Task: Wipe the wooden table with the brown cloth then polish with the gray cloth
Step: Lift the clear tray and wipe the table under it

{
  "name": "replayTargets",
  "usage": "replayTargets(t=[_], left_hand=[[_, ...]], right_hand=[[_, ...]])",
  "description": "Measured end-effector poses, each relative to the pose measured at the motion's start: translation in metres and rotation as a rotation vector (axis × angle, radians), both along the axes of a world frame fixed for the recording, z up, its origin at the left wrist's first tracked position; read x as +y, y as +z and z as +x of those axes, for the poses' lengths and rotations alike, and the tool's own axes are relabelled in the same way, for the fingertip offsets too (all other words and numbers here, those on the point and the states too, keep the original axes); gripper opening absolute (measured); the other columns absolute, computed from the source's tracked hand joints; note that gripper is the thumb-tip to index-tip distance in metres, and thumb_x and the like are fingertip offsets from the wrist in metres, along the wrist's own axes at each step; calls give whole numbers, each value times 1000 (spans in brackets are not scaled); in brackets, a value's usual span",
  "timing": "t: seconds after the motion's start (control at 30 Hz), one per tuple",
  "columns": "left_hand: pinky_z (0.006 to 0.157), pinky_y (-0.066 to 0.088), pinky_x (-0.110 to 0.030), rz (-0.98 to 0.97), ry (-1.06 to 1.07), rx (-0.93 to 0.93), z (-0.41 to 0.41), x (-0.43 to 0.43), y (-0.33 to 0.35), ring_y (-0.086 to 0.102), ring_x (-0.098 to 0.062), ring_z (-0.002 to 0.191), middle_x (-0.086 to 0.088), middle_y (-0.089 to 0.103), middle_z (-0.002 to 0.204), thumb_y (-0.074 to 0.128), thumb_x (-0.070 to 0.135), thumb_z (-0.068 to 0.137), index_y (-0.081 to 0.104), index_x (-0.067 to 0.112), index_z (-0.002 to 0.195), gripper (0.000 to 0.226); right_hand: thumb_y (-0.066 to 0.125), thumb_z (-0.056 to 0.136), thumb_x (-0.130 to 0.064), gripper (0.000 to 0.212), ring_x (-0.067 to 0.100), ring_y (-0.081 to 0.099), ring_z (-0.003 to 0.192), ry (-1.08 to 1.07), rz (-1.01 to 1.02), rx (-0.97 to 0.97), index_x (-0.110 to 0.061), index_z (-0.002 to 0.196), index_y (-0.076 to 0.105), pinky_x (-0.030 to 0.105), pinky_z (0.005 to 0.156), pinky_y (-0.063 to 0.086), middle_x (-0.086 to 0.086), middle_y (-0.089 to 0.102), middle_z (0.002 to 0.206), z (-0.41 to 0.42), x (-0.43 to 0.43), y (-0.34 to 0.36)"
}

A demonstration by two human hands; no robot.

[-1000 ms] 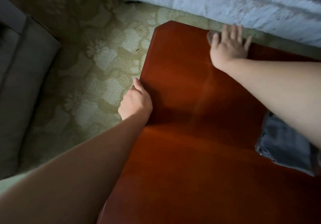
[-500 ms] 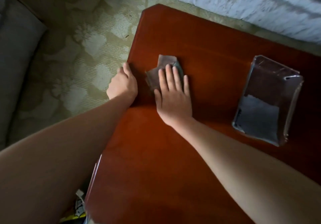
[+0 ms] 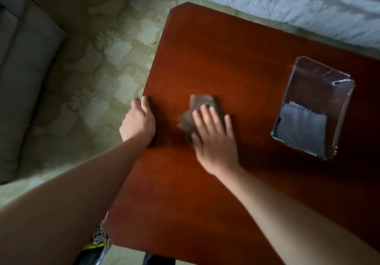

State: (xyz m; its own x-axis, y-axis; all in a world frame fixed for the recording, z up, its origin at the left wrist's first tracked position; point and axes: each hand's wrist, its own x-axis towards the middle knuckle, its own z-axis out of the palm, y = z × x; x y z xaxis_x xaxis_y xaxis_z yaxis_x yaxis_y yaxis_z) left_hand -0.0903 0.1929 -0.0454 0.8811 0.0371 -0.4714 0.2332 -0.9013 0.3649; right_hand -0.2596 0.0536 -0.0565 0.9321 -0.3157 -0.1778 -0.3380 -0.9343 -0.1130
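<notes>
brown cloth lies bunched under my right hand, fingers flat and spread; my left hand grips the worktop edge. a wide rightward sweep could knock the clear tray.

Glossy smooth wooden table, soft matt brown cloth, clear shiny plastic tray.

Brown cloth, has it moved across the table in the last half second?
Yes. The brown cloth, under the right hand, has slid right, away from the left edge of the wooden table and toward the clear tray.
</notes>
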Motion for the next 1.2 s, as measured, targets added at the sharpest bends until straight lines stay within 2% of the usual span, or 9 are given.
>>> replayTargets(t=[0.1,0.27,0.33,0.47,0.63,0.73,0.87,1.0,1.2], left_hand=[[106,36,-53,-14,-28,-26,-1,5,-5,55,-42,127,-11,55,147,17,60,105,37,27,150,60],[122,16,-59,8,-144,-167,-12,6,-7,26,-31,153,-9,29,166,29,54,106,21,17,161,67],[123,6,-61,18,-284,-294,-31,1,1,16,-28,156,-8,29,166,40,49,104,28,15,159,66],[110,31,-54,-78,-472,-416,-80,-36,26,39,-30,137,-5,52,145,55,48,96,57,20,140,53],[101,46,-46,-92,-341,-157,-104,-99,37,49,-31,124,-8,54,133,68,52,91,52,16,141,63],[96,52,-47,-142,-211,-73,-101,-118,29,59,-31,112,-7,65,117,79,39,85,54,14,118,48],[86,58,-44,-170,-129,-29,-92,-122,29,64,-28,101,-4,65,105,78,32,86,69,14,107,29],[75,60,-34,-407,-54,16,-90,-129,51,67,-19,89,2,67,94,76,22,91,68,13,103,17],[78,62,-36,-673,-54,95,-89,-193,92,71,-16,92,1,73,98,81,15,86,66,17,100,21]], right_hand=[[19,110,-50,64,21,4,162,-282,-15,-9,-23,167,16,55,130,8,3,10,175,11,-27,2],[22,109,-54,69,25,4,162,-295,178,-91,-18,167,11,53,129,6,8,9,175,10,-39,18],[37,109,-49,67,29,18,160,-373,256,-215,-12,164,25,47,128,15,13,22,172,4,-45,29],[65,102,-26,55,27,47,140,-608,391,-307,-9,151,49,39,118,38,10,52,152,-9,-58,44],[70,99,-32,56,28,57,127,-772,411,-161,-13,148,52,44,107,49,7,63,135,-4,-80,51],[73,96,-33,43,29,66,115,-849,459,-106,-16,134,62,43,98,55,7,71,121,3,-86,51],[71,97,-32,28,31,68,112,-870,549,-98,-16,121,70,38,91,55,7,72,120,7,-89,51],[72,97,-31,22,26,68,102,-833,646,-232,-15,112,70,46,89,58,4,73,109,-1,-98,65],[77,93,-31,15,17,67,78,-955,668,-482,-19,90,67,34,68,53,-6,69,79,-40,-151,101]])
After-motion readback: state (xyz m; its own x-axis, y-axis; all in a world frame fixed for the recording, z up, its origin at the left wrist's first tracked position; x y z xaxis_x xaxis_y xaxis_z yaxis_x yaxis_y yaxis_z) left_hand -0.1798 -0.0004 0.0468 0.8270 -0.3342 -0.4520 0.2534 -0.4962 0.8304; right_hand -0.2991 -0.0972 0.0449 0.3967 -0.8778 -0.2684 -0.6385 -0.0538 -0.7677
